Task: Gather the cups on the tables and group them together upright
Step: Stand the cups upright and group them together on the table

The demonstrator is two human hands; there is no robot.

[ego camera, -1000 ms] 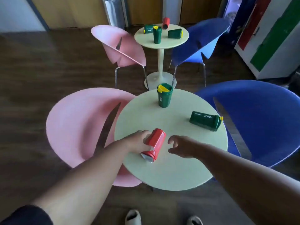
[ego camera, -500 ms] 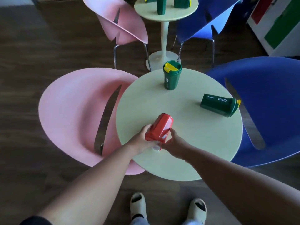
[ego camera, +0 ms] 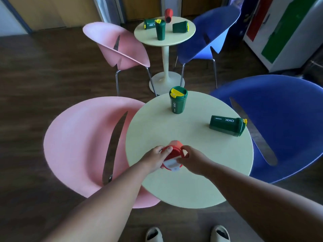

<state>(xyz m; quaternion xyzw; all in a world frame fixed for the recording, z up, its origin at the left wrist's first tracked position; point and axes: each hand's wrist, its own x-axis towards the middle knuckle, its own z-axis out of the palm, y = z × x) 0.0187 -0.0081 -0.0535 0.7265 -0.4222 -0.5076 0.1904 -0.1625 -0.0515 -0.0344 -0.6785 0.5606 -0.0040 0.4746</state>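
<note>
Tipped up since a moment ago: red cup (ego camera: 172, 155), formerly on its side, now near upright on the near table (ego camera: 192, 180), white lid toward the camera. Gripped by both left hand (ego camera: 154, 158) and right hand (ego camera: 191, 159). Three smooth plastic cups here: upright green cup (ego camera: 178, 100), toppled green cup (ego camera: 227, 125). Four more on the far table (ego camera: 176, 39).
</note>
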